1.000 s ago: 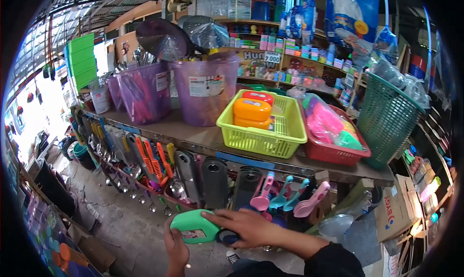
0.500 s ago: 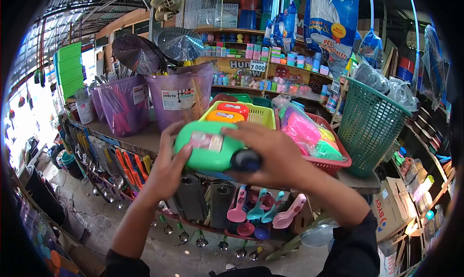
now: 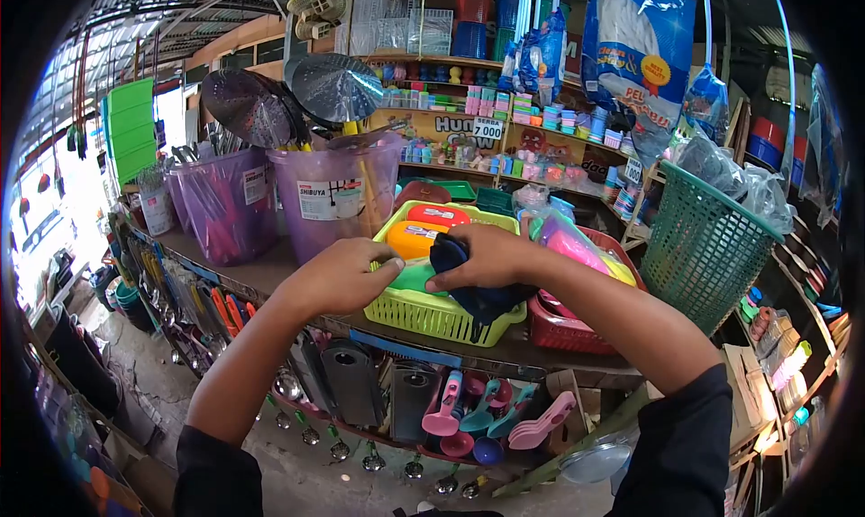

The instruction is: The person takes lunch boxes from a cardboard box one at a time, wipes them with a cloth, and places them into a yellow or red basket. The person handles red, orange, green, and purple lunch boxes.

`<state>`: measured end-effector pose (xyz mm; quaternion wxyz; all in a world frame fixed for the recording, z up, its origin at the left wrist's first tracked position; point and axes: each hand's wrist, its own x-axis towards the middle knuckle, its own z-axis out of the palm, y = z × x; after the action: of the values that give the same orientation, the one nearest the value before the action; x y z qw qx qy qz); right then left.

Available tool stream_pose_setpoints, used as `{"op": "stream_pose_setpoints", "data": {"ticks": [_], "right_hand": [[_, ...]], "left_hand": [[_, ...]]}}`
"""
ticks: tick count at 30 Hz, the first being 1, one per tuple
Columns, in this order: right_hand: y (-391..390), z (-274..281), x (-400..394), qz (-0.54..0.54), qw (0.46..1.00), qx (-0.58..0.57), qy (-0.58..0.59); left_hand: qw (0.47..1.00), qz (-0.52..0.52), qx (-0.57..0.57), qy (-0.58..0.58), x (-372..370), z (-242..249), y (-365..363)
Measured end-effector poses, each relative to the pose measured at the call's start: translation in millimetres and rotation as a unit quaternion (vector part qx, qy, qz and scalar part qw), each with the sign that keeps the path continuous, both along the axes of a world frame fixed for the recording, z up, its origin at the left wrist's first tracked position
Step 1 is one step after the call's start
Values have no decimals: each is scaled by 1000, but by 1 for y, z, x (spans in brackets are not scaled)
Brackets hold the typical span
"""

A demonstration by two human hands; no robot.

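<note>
Since half a second ago, both hands have travelled forward from chest height to the lime basket [image 3: 423, 311] on the wooden shelf [image 3: 261, 274]; the green box [image 3: 416, 276], then held up in front of the camera, now sits low inside that basket.

Left hand [image 3: 338, 276]: fingers curled, thumb and fingertips pressed to the box's near left edge. Contact looks light, more steadying than clamping.

Right hand [image 3: 491, 256]: closed around a dark blue cloth [image 3: 482, 296], which drapes over the basket's front rim. Fingertips also reach toward the box's right side; whether they touch it I cannot tell, the cloth hides that.

Position of box: in the basket's front part, just in front of the orange box [image 3: 413, 239] and the red box [image 3: 439, 215], mostly hidden by both hands.

Surroundings: red basket [image 3: 563, 323] with bagged pink goods just to the right; green mesh bin [image 3: 703, 247] further right; purple bucket [image 3: 338, 201] to the left; spoons and scoops hang under the shelf.

Judgement: placing step, near its end; the box appears seated among its fellows. Next move calls for letting go with the left fingers and lifting both hands straight up, keeping the cloth clear of the rim so it does not drag the basket.
</note>
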<state>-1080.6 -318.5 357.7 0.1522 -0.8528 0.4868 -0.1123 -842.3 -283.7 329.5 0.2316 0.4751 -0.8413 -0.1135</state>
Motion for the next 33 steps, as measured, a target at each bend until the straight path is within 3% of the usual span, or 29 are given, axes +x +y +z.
{"op": "stream_pose_setpoints", "data": {"ticks": [6,11,13,16,19,22,26,28,30,31,33], "right_hand": [[-7,-13,10,12,999,8,50],[-12,-12,12,6,996,35,79],[-17,-17,17,-16,989,22,145],[-19,-18,20,8,988,8,156],[-16,-8,19,-23,988,73,131],[-15,-9,17,-6,990,57,132],[2,14,13,-5,992,-8,125],[22,37,9,-43,997,-35,57],[36,49,2,-41,997,-67,26],[45,53,-1,-35,994,-100,-6],[71,56,-5,-23,987,-144,-61]], "left_hand": [[992,-36,56,-108,1,3,-5],[991,-95,17,-93,9,-11,-10],[989,-105,10,-106,9,-17,-8],[987,-97,-40,-125,7,-20,-9],[981,-81,-4,-175,4,-10,-4],[982,-78,2,-173,5,-12,-6],[985,-100,-44,-131,10,-22,-12],[986,-107,-56,-118,9,-27,-11],[973,-114,-195,-35,8,-35,-6],[973,-118,-194,-33,7,-37,-1],[949,-100,-299,10,4,-36,18]]}}
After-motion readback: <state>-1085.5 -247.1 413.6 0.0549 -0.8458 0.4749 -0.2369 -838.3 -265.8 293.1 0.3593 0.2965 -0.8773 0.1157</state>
